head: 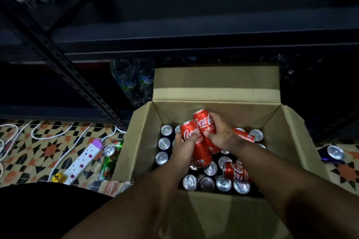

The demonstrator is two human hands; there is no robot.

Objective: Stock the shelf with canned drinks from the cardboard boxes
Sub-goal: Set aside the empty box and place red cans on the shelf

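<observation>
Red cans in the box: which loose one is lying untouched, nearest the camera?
The red Coca-Cola can at the box's near right, lying across the upright silver can tops. The other red cans sit farther back, at the hands.

Cans point(223, 183) fill the box point(139, 141) — power strip point(83, 161) left, shelf point(194, 31) behind.

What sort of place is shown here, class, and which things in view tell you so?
Probably a small shop's stockroom or back area: dark slotted metal shelving, an open cardboard box full of canned drinks, and bottled water stored on the patterned tile floor.
</observation>
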